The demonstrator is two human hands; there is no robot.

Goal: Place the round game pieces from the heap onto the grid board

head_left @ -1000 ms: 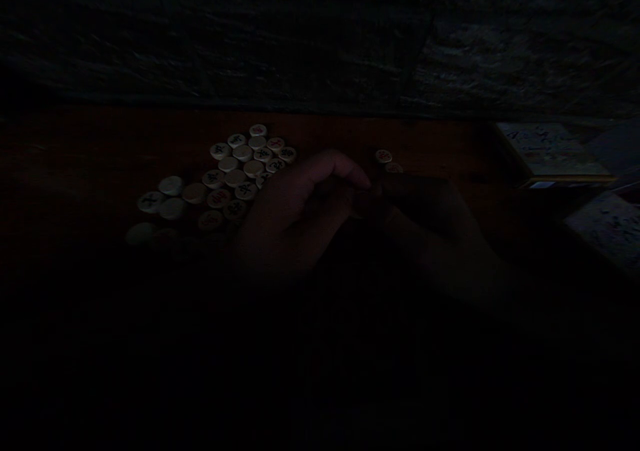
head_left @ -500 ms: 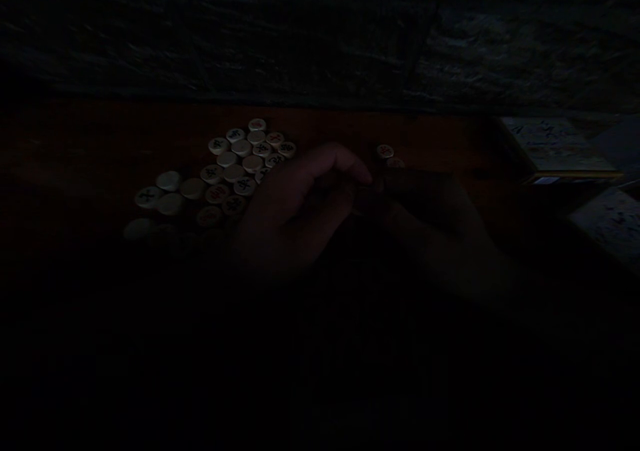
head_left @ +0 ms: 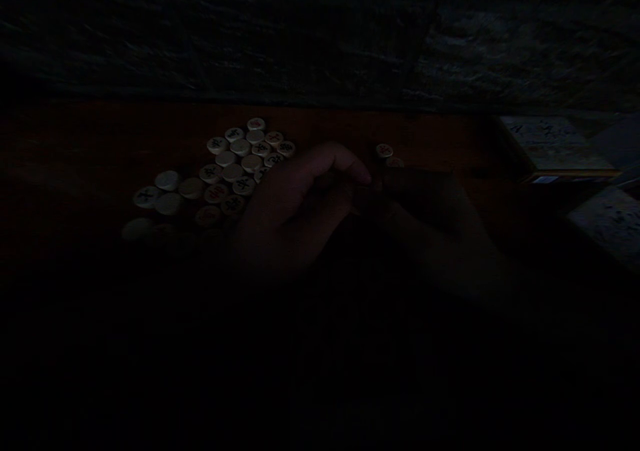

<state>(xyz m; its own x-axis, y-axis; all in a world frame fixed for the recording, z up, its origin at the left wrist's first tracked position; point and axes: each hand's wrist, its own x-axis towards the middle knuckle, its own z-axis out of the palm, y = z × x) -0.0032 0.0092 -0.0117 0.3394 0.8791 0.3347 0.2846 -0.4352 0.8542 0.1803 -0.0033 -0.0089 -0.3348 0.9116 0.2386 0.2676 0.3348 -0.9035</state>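
The scene is very dark. My left hand [head_left: 295, 211] rests on a reddish table [head_left: 100, 151] with its fingers curled, the fingertips meeting my right hand [head_left: 430, 217] near the middle. What the two hands pinch between them is hidden in shadow. Left of my left hand lies a cluster of several pale round game discs [head_left: 230, 171] with black or red characters on top. Two more discs [head_left: 386, 154] lie just beyond my right hand's fingertips.
A dark rough wall [head_left: 320, 31] runs along the table's far edge. At the right stands a light patterned box [head_left: 555, 147] with another pale patterned surface [head_left: 607, 227] in front of it. The near part of the view is black.
Both hands keep the same pose, fingertips together. The view has shifted slightly, so everything sits a little higher in the picture than a second ago.
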